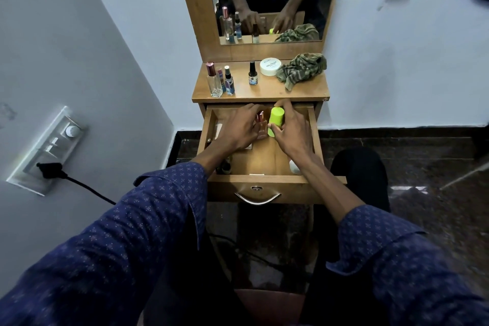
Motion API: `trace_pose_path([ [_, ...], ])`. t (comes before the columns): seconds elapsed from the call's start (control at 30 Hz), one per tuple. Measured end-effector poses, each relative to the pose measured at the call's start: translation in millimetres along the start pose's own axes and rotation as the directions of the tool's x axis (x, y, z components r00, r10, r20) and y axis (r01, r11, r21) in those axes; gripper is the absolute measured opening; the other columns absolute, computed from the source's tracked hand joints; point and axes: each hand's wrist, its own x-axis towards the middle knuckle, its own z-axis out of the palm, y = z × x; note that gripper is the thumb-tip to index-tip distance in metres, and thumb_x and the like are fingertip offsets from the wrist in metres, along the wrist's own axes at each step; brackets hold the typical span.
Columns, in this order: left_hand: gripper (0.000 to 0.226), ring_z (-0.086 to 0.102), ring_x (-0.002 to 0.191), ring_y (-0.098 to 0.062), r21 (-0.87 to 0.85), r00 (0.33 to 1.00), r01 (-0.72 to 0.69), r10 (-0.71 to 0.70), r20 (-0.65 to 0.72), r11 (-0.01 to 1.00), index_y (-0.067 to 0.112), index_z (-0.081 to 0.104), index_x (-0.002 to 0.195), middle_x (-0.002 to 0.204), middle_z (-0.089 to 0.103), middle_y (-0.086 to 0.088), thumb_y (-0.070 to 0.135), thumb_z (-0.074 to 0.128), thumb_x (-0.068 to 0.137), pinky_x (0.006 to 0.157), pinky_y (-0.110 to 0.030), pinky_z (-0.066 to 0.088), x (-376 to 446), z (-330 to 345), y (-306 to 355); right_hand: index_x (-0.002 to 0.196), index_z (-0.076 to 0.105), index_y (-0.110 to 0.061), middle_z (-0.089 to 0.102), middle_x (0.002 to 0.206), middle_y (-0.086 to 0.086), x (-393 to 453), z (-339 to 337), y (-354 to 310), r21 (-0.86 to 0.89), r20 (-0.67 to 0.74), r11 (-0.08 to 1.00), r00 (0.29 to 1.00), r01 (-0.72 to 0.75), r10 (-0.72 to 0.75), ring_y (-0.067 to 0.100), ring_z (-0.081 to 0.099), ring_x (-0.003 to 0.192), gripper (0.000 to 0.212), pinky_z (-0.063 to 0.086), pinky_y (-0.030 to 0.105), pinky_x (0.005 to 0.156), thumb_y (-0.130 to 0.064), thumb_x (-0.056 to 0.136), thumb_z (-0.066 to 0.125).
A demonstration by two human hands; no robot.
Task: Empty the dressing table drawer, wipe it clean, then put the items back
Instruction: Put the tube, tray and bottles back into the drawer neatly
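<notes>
— Drawer status?
— The drawer (264,156) stands pulled out under the tabletop (260,91). Inside it, the left hand (239,130) grips a pink-capped bottle (260,124).
— To its right?
— The right hand (292,130) has fingers curled round a lime-green container (276,120). On the tabletop, right end, lies a checked cloth (301,70).

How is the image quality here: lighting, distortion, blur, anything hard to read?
Head view: dim, bluish room light; strong wide-angle bending at the edges, walls and sleeves curve. The drawer centre is fairly sharp; the left hand shades the items under it. The green bottle in the right hand glows overbright. Sleeves are soft. The jar label is unreadable.
</notes>
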Motion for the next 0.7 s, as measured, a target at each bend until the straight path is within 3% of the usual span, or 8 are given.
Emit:
trace_pose_path([
  [0.2, 0.06, 0.066, 0.112, -0.028, 0.001, 0.998, -0.007, 0.007, 0.063, 1.0, 0.02, 0.058, 0.145, 0.13, 0.067, -0.004, 0.024, 0.077, 0.089, 0.088, -0.046, 0.057, 4.3, 7.1, 7.4, 0.119, 0.045, -0.029, 0.071, 0.101, 0.001, 0.9, -1.0, 7.4, -0.047, 0.013, 0.998, 0.999, -0.037, 0.037, 0.025, 0.069, 0.084, 0.052, 0.058, 0.042, 0.067, -0.026, 0.085, 0.083],
  [0.4, 0.056, 0.065, 0.114, -0.029, 0.051, 0.996, 0.02, -0.024, 0.083, 0.998, 0.017, 0.061, 0.139, 0.133, 0.066, -0.005, 0.025, 0.078, 0.087, 0.09, -0.048, 0.057, 1.3, 10.1, 4.7, 0.122, 0.049, -0.027, 0.073, 0.105, 0.003, 1.7, 1.6, 8.8, -0.094, 0.058, 0.995, 0.997, -0.038, 0.043, 0.029, 0.07, 0.093, 0.052, 0.048, 0.033, 0.067, -0.026, 0.084, 0.085],
  [0.7, 0.063, 0.065, 0.12, -0.029, 0.0, 0.997, 0.04, -0.04, 0.07, 0.999, 0.02, 0.057, 0.146, 0.136, 0.068, -0.006, 0.029, 0.079, 0.088, 0.094, -0.045, 0.056, -2.7, 6.9, 7.1, 0.118, 0.051, -0.023, 0.072, 0.112, 0.005, 2.5, 5.1, 11.3, -0.102, 0.108, 0.991, 0.99, -0.081, 0.092, 0.031, 0.069, 0.098, 0.051, 0.04, 0.032, 0.067, -0.026, 0.082, 0.087],
])
